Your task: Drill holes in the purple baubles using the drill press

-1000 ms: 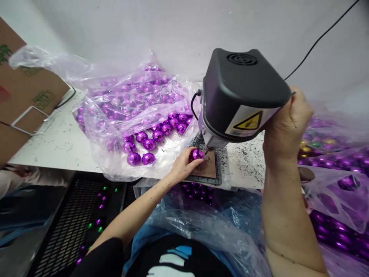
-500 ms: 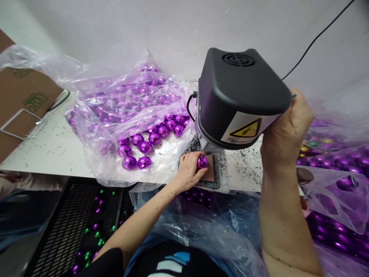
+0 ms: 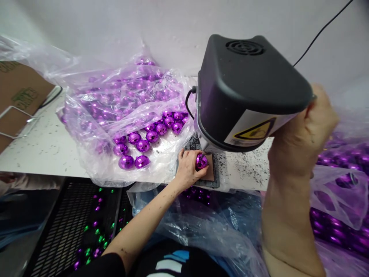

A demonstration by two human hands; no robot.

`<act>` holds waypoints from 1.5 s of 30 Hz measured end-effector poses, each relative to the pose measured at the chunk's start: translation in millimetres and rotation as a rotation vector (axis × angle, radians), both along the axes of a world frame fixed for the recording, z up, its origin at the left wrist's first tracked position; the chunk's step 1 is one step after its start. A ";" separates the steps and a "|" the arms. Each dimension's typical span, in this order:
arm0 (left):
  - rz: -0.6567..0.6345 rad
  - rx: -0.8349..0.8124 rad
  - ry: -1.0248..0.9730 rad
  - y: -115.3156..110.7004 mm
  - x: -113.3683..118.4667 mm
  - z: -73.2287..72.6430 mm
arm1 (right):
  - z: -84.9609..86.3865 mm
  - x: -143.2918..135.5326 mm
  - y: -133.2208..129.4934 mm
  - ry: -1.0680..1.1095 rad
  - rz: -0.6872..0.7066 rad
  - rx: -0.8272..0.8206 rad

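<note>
Yellow warn. triangle [image 3: 255,130] on white label [image 3: 243,120] of blk machine housing [image 3: 253,80]; small print [image 3: 242,142] illegible. Green lettering [image 3: 25,98] on cardbd carton [image 3: 43,79] unreadable.

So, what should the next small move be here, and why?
Probably steady the ball with the left hand: it is round, nothing else visibly holds it over the pad, and the machine overhangs close by. The right hand is at the machine's right side, its grip hidden.

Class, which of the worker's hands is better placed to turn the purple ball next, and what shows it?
Likely the left hand: it grips the purple ball, while the right hand is up beside the black machine, away from the ball.
</note>
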State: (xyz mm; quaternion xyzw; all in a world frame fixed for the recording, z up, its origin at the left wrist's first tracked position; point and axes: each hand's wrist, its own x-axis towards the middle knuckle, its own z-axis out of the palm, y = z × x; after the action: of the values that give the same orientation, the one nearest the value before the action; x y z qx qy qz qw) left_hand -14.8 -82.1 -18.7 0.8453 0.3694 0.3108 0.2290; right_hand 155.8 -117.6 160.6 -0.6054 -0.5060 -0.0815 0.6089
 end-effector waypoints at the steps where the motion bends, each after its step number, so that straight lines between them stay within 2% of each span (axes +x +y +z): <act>1: 0.000 -0.006 0.009 -0.2 -0.2 0.8 | -2.4 -3.4 -7.8 0.000 -0.016 0.007; 6: -0.001 -0.011 0.020 -0.6 -0.9 1.4 | -33.7 -19.8 -46.2 -0.094 -0.169 0.005; 10: 0.007 0.008 -0.005 -0.4 -0.5 -1.5 | -59.3 -26.9 -53.7 -0.146 -0.102 0.145; 15: 0.009 0.019 -0.012 -0.7 -0.3 -2.7 | -79.8 -27.5 -46.8 -0.179 -0.040 0.258; 21: 0.025 0.032 0.002 -1.2 -0.4 -2.6 | -95.2 -34.4 -38.5 -0.118 -0.005 0.381; 32: 0.020 0.010 0.020 -0.4 0.0 -4.5 | -107.5 -45.3 -30.9 0.020 0.007 0.433; 38: 0.017 0.002 0.012 -0.6 -0.8 -4.6 | -129.1 -47.4 -26.2 0.010 -0.013 0.429; 41: 0.010 -0.001 0.010 -0.6 -0.9 -4.3 | -125.8 -44.3 -31.8 -0.014 -0.026 0.390; 43: 0.011 -0.012 0.013 0.2 0.1 -4.4 | -108.4 -37.7 -35.2 -0.030 -0.040 0.372; 45: 0.011 -0.020 0.008 1.1 1.3 -4.1 | -80.8 -28.1 -33.9 -0.053 -0.079 0.335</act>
State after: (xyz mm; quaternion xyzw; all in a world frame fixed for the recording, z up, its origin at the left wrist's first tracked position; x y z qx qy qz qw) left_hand -13.5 -81.1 -22.8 0.8422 0.3779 0.3051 0.2342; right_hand 127.6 -151.5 79.8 -0.5125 -0.4769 -0.2045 0.6842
